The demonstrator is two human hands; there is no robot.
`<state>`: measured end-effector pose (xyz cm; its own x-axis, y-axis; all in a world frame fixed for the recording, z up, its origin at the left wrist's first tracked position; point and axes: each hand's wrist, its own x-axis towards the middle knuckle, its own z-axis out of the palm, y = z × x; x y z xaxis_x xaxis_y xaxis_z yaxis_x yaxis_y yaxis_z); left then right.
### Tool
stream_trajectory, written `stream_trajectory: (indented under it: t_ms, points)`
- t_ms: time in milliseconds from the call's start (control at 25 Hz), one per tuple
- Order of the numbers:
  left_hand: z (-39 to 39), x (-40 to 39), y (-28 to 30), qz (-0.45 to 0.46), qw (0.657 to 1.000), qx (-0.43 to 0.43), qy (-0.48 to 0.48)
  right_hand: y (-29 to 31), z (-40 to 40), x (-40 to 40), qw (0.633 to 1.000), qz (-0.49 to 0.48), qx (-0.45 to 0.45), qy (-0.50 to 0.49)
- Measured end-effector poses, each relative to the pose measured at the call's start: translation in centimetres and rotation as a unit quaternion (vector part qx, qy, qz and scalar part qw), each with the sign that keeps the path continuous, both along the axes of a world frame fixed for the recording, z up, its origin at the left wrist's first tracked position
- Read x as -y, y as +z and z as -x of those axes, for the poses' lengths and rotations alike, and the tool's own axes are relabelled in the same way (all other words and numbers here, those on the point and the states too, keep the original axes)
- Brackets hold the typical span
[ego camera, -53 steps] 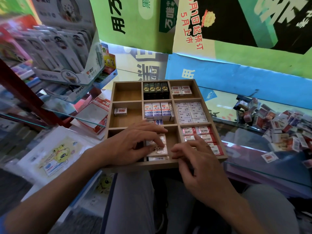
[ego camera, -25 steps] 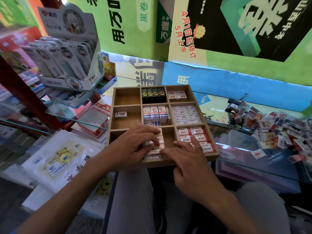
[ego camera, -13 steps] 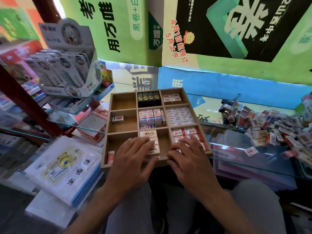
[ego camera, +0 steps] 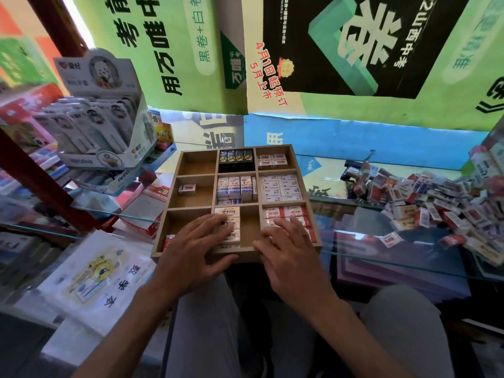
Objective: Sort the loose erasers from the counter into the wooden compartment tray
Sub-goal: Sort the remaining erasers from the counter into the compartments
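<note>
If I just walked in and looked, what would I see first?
Probably the wooden tray in the middle, split into nine boxes with little erasers lined up in most of them, and two hands resting flat on its near edge: the left hand and the right hand. Next, the big messy heap of loose erasers on the glass counter to the right. Behind it all hang bright green posters.

Both hands flat on near edge of wooden tray (ego camera: 305,178): left hand (ego camera: 191,249) fingers over cream erasers (ego camera: 228,223) in near-middle compartment, right hand (ego camera: 286,251) over red-white erasers (ego camera: 283,213); loose eraser pile (ego camera: 425,197) on glass counter (ego camera: 381,257) at right
</note>
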<state>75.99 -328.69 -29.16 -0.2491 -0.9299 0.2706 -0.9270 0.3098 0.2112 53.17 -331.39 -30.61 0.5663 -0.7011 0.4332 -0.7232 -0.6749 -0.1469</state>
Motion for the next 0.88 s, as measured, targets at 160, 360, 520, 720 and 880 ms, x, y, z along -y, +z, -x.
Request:
stream_trajectory:
  t_ms: [160,360,520,720,880]
  points:
    - [-0.2,0.4,1.4,-0.094,0.976,-0.193,0.036,-0.6,1.6,-0.8,0.999,-0.013,0.047,-0.008]
    - [1.4,1.9,1.2,-0.022,0.981,-0.151,0.116,-1.0,4.1,-0.5,0.990,-0.015,0.120,-0.074]
    - [4.2,3.7,1.5,-0.027,0.993,-0.082,0.079,-1.4,6.3,0.2,0.982,-0.048,0.163,-0.082]
    - [11.9,5.2,1.7,0.000,0.997,-0.052,-0.049,-1.1,11.5,1.9,0.949,-0.043,0.267,-0.164]
    - [19.6,5.4,0.5,0.010,0.989,-0.052,-0.136,-1.0,18.2,3.0,0.911,-0.016,0.288,-0.295]
